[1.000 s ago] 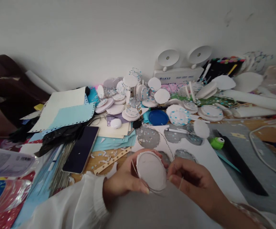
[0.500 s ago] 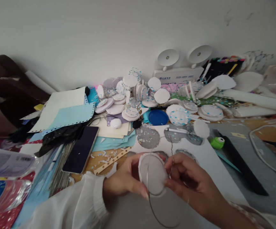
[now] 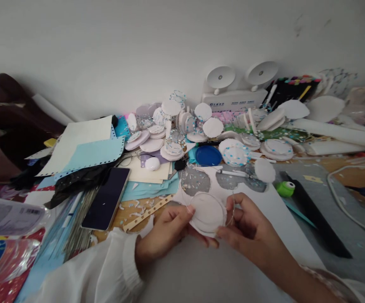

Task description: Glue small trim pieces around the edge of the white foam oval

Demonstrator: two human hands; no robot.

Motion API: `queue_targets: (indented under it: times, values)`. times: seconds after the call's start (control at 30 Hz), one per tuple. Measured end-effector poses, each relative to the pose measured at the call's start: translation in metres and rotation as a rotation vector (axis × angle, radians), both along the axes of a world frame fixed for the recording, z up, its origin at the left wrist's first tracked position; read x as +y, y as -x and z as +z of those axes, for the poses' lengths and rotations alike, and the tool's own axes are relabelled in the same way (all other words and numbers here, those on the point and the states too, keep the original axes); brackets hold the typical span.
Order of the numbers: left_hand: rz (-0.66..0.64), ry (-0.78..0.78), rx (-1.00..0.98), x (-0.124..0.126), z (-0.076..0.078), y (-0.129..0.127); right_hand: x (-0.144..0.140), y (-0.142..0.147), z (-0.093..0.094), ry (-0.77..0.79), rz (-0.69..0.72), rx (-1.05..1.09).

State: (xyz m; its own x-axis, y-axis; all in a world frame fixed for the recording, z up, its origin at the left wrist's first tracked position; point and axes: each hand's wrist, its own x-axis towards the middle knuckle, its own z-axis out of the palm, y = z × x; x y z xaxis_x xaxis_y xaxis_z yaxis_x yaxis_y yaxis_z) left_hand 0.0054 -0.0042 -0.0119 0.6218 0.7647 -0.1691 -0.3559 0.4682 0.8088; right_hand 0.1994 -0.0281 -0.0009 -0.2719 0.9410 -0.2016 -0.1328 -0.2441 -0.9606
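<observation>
I see both hands pinching the white disc (image 3: 208,211), left hand (image 3: 169,229) and right hand (image 3: 248,229) fingers closed on its edges, above the counter (image 3: 233,273). Round, face tilted up; earlier faced me more, lower.

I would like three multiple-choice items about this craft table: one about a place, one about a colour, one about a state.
1. Where does the dark phone lie?
A. left of the hands
B. right of the green punch
C. against the wall

2. What colour is the round lid beside the pile of discs?
A. red
B. blue
C. yellow

3. How is the white disc held?
A. flat on the table
B. by the right hand alone
C. between both hands

Answers:
1 A: the phone lies left of the left hand.
2 B: the lid is blue.
3 C: left hand and right hand both pinch the white disc.
</observation>
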Motion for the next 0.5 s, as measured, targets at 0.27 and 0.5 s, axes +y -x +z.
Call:
queue_targets:
  times: [0.27,0.5]
  values:
    - [-0.144,0.030,0.091,0.002,-0.005,0.007,0.003,0.000,0.000,0.168,0.259,0.050]
    - [-0.195,-0.007,0.104,0.002,0.004,0.012,-0.005,0.000,-0.002,0.198,0.275,0.073]
